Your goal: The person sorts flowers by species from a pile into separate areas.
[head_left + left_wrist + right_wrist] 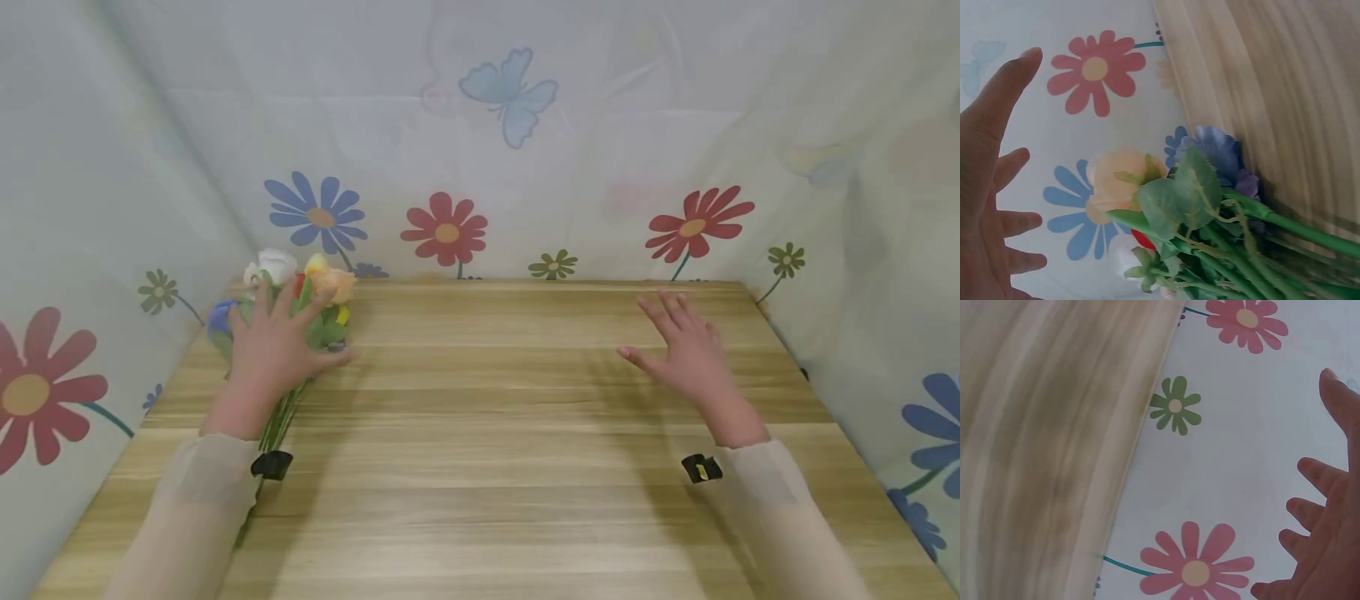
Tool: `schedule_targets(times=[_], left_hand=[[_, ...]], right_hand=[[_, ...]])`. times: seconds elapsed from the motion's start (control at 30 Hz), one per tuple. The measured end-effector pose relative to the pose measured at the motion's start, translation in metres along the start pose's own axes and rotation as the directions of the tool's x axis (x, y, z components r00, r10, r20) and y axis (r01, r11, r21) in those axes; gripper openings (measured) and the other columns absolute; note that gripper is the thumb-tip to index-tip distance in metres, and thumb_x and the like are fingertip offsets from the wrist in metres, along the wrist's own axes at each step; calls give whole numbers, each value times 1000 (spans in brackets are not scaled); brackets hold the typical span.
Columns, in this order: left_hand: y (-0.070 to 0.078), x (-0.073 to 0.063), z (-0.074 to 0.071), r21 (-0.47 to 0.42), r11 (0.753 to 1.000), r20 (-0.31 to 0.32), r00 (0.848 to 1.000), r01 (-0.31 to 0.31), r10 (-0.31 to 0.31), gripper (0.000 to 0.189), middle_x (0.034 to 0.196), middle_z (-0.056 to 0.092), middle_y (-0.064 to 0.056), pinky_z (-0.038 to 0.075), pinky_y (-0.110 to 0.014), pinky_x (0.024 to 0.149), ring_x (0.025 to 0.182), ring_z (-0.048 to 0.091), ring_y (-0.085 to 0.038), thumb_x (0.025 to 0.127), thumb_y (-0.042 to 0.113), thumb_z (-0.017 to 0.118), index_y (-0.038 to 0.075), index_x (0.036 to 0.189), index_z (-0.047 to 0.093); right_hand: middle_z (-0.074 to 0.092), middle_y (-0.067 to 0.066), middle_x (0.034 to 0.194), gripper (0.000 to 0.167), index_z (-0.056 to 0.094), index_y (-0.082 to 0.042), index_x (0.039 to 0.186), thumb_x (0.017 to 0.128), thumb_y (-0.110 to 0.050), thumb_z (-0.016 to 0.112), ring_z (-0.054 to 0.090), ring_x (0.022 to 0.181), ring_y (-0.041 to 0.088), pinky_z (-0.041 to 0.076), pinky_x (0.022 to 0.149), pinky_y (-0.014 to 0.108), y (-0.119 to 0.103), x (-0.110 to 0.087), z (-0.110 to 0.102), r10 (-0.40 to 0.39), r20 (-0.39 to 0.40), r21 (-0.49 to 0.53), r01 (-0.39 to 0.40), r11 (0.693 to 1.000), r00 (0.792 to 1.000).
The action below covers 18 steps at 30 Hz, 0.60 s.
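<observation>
On my feed, the left hand is spread above the flower bunch, stems trailing behind it, the right hand spread above the table.

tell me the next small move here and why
Probably lower the left grip onto the stems: it hovers open above the flower bunch, holding nothing, and sits nearest, while the right grip is open over the table, well away from the bunch.
</observation>
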<state>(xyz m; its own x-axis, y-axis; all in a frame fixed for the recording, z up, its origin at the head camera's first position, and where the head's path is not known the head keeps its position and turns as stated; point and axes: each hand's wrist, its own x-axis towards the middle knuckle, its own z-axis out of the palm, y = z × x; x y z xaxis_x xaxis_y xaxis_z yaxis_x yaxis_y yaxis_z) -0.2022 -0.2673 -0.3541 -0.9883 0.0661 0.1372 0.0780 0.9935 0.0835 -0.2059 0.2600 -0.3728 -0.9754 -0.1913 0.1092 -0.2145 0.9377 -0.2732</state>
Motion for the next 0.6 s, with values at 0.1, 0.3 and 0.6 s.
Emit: schedule_targets(times=[0.1, 0.3, 0.6], left_hand=[[-1, -5, 3, 6, 1000, -4, 1000, 3, -3, 100, 168, 22, -25, 11, -87, 112, 154, 12, -57, 81, 72, 70, 27, 161, 33], [-5, -17, 11, -5, 1000, -29, 1000, -8, 8, 95, 162, 33, -29, 27, -82, 111, 145, 33, -55, 83, 67, 72, 19, 158, 39], [-22, -40, 16, -101, 995, 6, 1000, 10, -9, 92, 149, 48, -32, 44, -74, 101, 131, 49, -56, 87, 59, 73, 10, 157, 39]], right_hand=[[18, 24, 170, 88, 28, -10, 162, 96, -58, 62, 13, 156, 53, 16, 116, 82, -1, -5, 7, -10, -29, 27, 10, 1000, 1000], [26, 28, 166, 84, 35, -6, 158, 96, -53, 65, 24, 150, 57, 23, 118, 76, -3, -15, 17, -27, -80, 81, 34, 996, 996], [38, 31, 158, 73, 44, 1, 151, 95, -37, 72, 34, 145, 55, 31, 113, 76, -6, -29, 21, -19, -103, 220, 42, 975, 994]])
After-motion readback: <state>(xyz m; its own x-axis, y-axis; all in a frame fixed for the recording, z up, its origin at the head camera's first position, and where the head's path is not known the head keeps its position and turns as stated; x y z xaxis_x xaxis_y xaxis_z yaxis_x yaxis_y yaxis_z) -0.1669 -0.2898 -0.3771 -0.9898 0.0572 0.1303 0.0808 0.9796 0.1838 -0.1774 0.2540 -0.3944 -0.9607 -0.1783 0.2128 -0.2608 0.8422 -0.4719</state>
